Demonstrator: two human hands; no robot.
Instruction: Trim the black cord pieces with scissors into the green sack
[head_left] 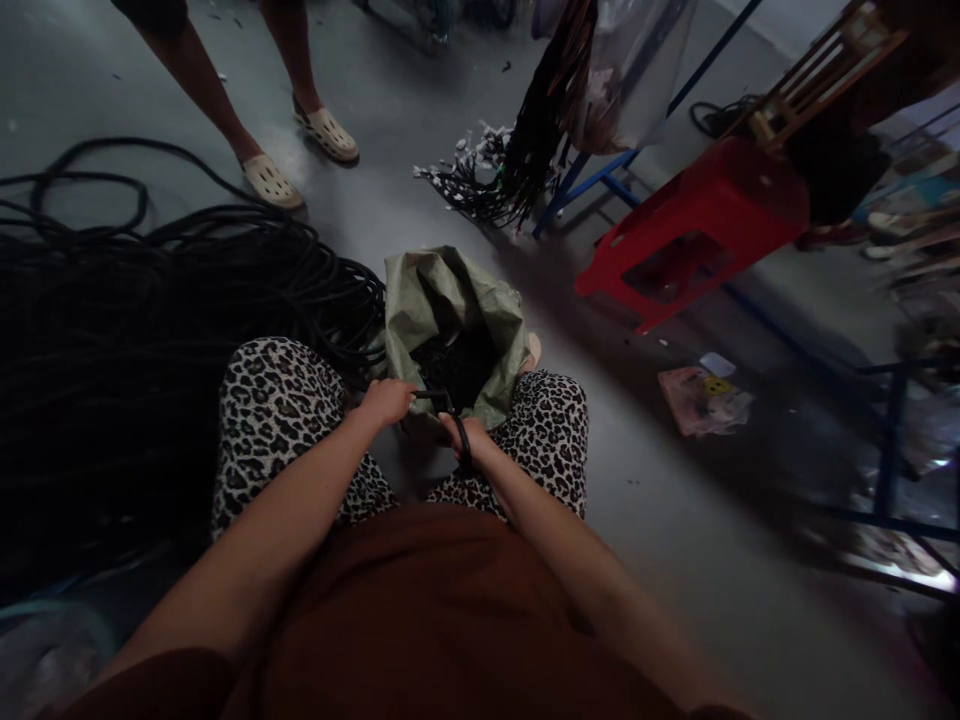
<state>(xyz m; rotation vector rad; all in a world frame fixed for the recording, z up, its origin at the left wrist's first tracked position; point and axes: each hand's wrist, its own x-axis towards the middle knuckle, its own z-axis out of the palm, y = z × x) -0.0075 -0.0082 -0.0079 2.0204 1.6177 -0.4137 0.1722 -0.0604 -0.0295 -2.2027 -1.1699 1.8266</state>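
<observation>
Between my knees stands an open greenish woven sack with dark pieces inside. At its near rim my right hand is closed around scissors with black loop handles. Their blades point up and left over the sack mouth. My left hand is closed on a thin black cable, whose end meets the scissors. The dim light hides whether the blades touch it.
Black cable coils heap on the floor at left. Ahead stands a person in pale clogs. To the right are a tipped red plastic stool, a blue metal frame, hanging dark cables and a plastic packet.
</observation>
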